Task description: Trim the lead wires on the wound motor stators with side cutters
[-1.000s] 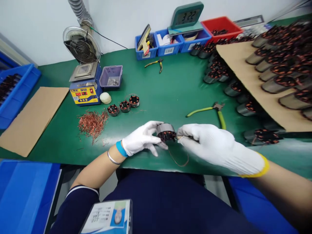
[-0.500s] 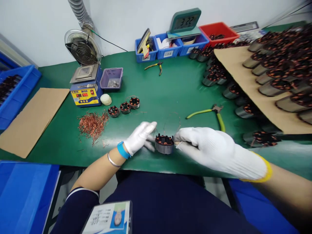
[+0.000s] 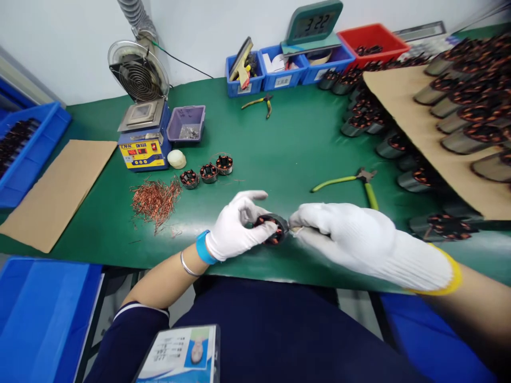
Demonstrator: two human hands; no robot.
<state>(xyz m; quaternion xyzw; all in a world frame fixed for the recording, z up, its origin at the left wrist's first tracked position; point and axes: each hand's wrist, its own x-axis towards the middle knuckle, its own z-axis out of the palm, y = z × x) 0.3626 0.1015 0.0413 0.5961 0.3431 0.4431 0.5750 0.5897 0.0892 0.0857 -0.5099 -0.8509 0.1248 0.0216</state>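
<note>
The desk [image 3: 295, 143] spans the middle of the frame. At upper left stands a blue-and-yellow heater unit [image 3: 141, 153], with a round fan [image 3: 139, 80] behind it and a purple tray [image 3: 187, 113] beside it. Below these, left of centre, a row of three small wound cores [image 3: 208, 173] lies next to a pile of copper wire clippings [image 3: 155, 201]. Blue bins [image 3: 244, 88] and a red bin [image 3: 371, 58] line the top edge. The right side is occupied by a cardboard sheet [image 3: 399, 98] bearing many larger cores [image 3: 455, 137]. Green-handled pliers [image 3: 335, 182] lie just above the right hand [image 3: 351, 229]; one handle reaches down close to it.

The work core [image 3: 280, 229] is at the centre of the frame, tilted, its slotted face partly visible. The left hand [image 3: 235, 229] grips it, thumb across the face, index finger extended clear of it. The right hand is closed in a pinch on a small pale piece [image 3: 296, 229] at the core's right edge; its identity cannot be determined.

The left forearm enters from lower left, the right from lower right; both hands point inward.
</note>
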